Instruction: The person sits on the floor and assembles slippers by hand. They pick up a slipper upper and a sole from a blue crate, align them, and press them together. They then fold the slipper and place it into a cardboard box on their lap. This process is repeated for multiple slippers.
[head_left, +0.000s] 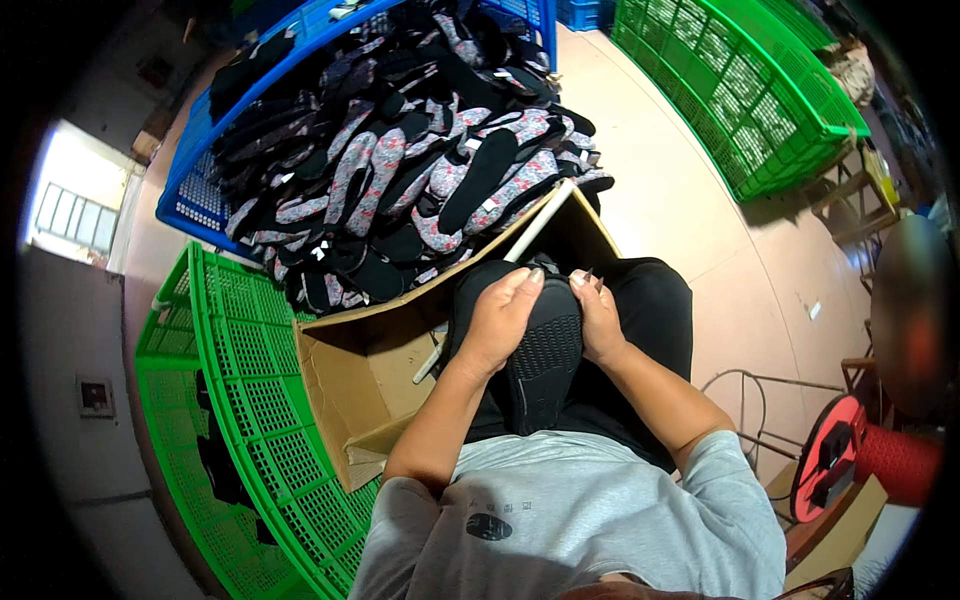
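Observation:
A black shoe sole (pixel 548 350) with a patterned tread rests over my lap, its tread facing up and its narrower end toward my body. My left hand (pixel 503 318) is closed on its far left edge, thumb on top. On the far right edge my right hand (pixel 600 320) grips the same sole, and the two thumbs come close together. A small dark pointed thing (pixel 591 275) shows by the right fingertips; its kind is too small to tell. The fingers under the sole are hidden, and so is whatever lies on its underside.
Ahead, a blue crate (pixel 190 185) holds a heap of black and floral fabric shoe pieces (pixel 385 165). An open cardboard box (pixel 340 375) stands left of my lap, beside a green crate (pixel 250 400). Another green crate (pixel 740 100) is far right; a red cord spool (pixel 900 465) is near right.

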